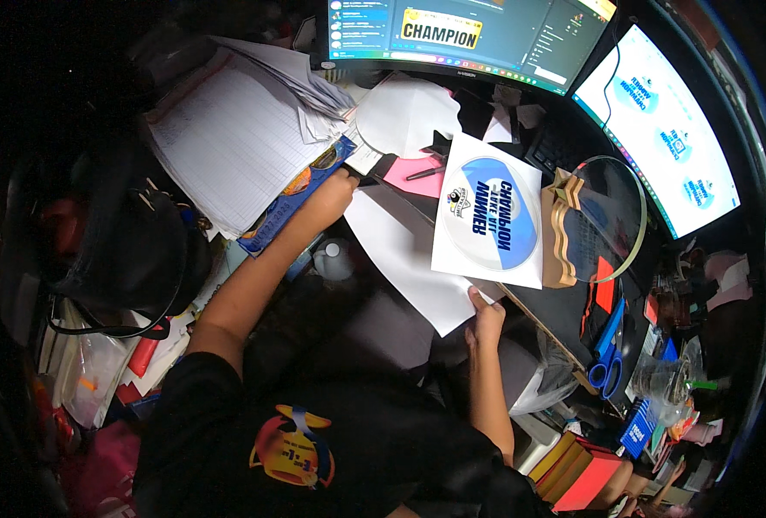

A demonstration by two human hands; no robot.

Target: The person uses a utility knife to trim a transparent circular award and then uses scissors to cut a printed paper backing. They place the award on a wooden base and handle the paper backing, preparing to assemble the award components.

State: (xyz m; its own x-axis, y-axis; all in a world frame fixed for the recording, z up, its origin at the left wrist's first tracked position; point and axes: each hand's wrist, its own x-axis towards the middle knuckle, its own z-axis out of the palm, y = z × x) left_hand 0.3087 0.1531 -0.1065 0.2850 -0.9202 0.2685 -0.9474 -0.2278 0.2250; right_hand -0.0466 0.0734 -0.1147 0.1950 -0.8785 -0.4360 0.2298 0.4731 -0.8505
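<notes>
A long white sheet of paper [409, 259] slants across the desk's near edge, its lower part hanging over that edge. My right hand [485, 318] pinches its near right corner, thumb on top. At the far left end of the same sheet, my left hand [335, 194] is closed at the corner; its fingertips are partly hidden. Just beyond the sheet lies a white square print [525, 190] with a round blue design and mirrored lettering. A pink piece of paper [417, 177] with a dark pen [422, 173] on it is right of my left hand.
A paper stack [219, 138] rests on a blue printed folder [301, 194] at left. Right of the print stand a clear round disc [612, 216] and wavy wooden pieces [562, 229]. Blue scissors [607, 371] lie near the right edge. Two monitors [461, 34] stand behind.
</notes>
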